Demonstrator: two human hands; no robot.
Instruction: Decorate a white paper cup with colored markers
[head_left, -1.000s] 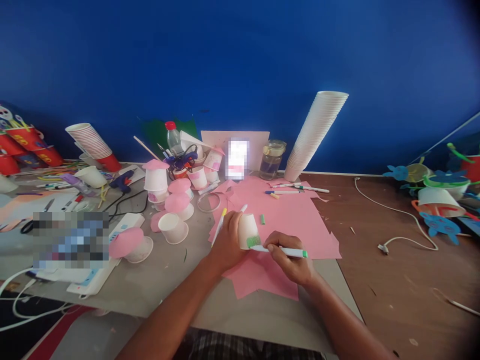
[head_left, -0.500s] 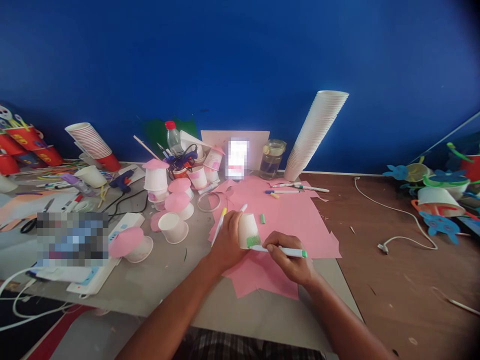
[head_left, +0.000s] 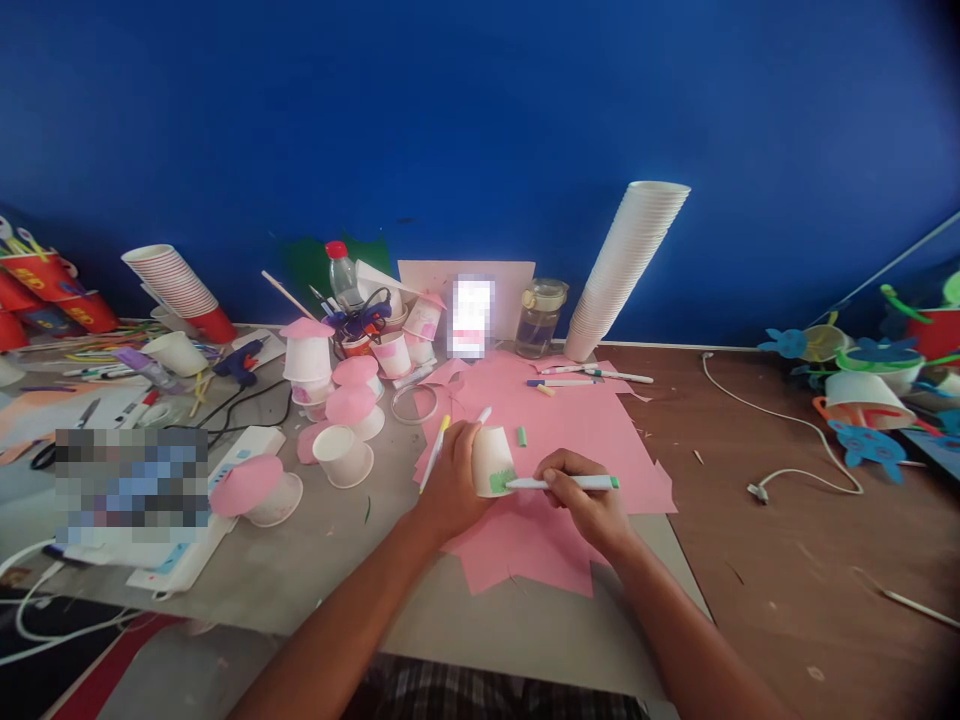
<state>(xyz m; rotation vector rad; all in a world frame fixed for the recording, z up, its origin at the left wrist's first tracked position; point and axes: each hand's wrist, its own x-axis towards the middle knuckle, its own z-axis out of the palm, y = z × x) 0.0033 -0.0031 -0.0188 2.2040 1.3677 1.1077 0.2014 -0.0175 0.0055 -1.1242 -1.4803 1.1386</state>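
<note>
My left hand point(head_left: 452, 478) is wrapped around an upside-down white paper cup point(head_left: 493, 459) that stands on pink paper point(head_left: 577, 430). A green patch is coloured near the cup's lower rim. My right hand point(head_left: 585, 503) pinches a green marker point(head_left: 570, 483), whose tip touches the green patch. The marker's green cap point(head_left: 521, 436) lies on the pink paper just behind the cup. Two more pens point(head_left: 437, 448) lie beside my left hand.
A tall leaning stack of white cups point(head_left: 626, 265) stands at the back. Pink-topped cups point(head_left: 352, 400), a glue gun point(head_left: 240, 360), a water bottle point(head_left: 343, 275) and a jar point(head_left: 540, 318) crowd the left and back. A white cable point(head_left: 780, 425) and blue-green crafts point(head_left: 862, 390) lie on the right.
The marker has risen slightly along the cup's side and now lies more level. The view has shifted a little; both hands stay on the cup and the marker.
</note>
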